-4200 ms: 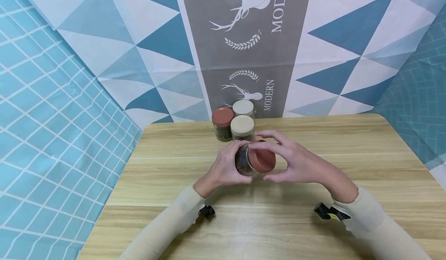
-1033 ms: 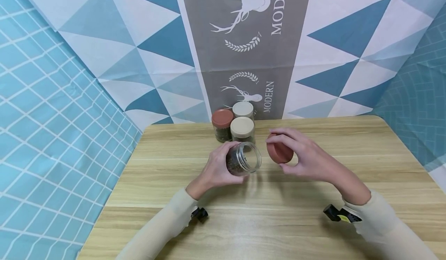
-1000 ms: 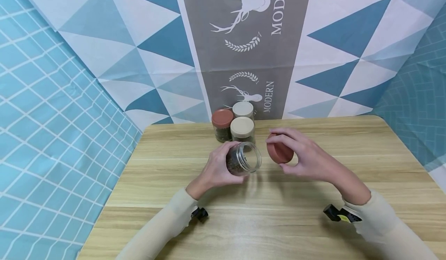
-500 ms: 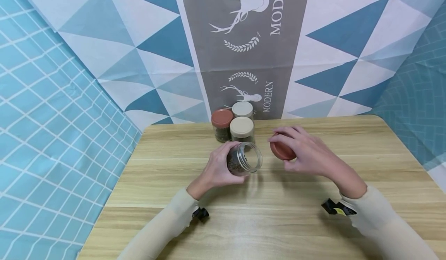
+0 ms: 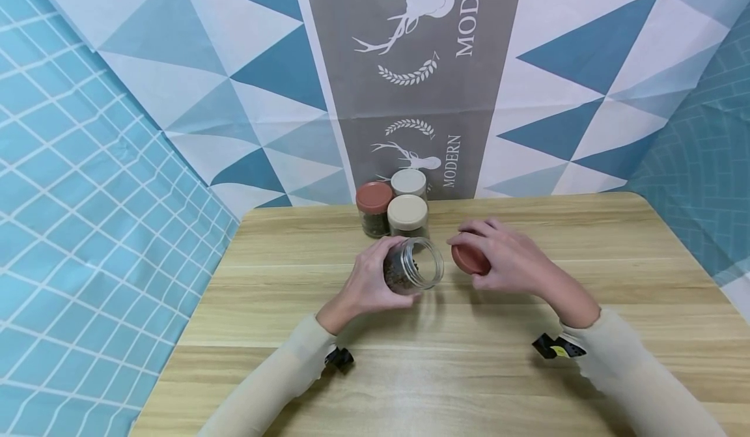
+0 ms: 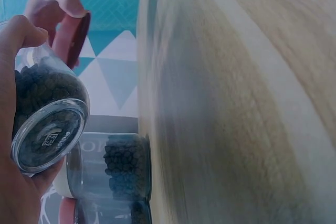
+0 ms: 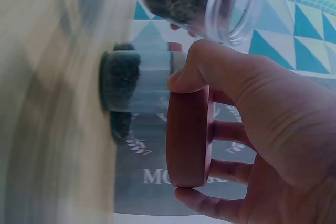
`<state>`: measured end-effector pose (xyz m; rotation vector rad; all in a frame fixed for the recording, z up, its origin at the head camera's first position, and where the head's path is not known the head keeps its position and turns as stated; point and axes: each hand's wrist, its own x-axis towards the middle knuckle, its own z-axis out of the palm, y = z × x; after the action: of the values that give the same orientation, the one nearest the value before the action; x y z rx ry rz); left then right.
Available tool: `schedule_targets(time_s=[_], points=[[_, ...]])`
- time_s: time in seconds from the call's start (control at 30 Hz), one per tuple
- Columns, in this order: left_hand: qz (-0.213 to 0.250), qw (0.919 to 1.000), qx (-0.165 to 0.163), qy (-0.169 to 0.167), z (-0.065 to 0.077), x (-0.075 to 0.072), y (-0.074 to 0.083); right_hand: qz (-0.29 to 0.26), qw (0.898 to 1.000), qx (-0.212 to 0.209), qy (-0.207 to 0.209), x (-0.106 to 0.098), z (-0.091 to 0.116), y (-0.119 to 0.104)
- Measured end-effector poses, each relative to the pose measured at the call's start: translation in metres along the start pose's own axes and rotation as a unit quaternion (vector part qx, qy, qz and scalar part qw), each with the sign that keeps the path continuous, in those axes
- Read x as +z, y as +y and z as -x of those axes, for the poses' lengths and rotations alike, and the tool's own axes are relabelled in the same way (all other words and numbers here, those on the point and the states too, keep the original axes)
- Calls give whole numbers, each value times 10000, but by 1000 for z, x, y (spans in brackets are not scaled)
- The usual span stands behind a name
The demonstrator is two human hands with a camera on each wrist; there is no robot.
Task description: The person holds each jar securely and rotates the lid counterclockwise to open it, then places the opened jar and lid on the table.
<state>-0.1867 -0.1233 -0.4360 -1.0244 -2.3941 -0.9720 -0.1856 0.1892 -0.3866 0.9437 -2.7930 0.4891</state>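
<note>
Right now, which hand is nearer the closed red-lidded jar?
Left. The left hand is in front of the red-lidded jar; the right hand is farther off to its right.

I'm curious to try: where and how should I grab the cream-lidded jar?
Probably round the clear body of the cream-lidded jar, below the lid, from the right: it stands upright and round, with no jar there. The red-lidded jar stands at its left, the white-lidded jar behind, and the left hand with the open jar crowds its front.

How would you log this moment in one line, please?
left hand: holds tilted open jar; right hand: grips red lid; three lidded jars: behind
</note>
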Motion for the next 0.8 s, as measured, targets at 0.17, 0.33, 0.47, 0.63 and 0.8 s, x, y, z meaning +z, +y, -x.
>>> schedule_targets(time_s=[0.17, 0.33, 0.47, 0.63, 0.8], points=[[-11, 10000, -18, -11, 0, 0, 0, -192, 9994, 172, -240, 13, -1, 4], [-11, 10000, 20, -1, 0, 0, 0, -345, 9979, 374, -410, 23, -2, 9], [3, 10000, -22, -10, -1, 1, 1, -330, 9972, 436, -519, 30, -3, 13], [19, 9999, -90, -41, -2, 1, 2, -416, 9956, 492, -683, 40, -5, 17], [25, 9999, -84, -60, -2, 1, 3, -461, 9950, 479, -740, 49, -6, 21]])
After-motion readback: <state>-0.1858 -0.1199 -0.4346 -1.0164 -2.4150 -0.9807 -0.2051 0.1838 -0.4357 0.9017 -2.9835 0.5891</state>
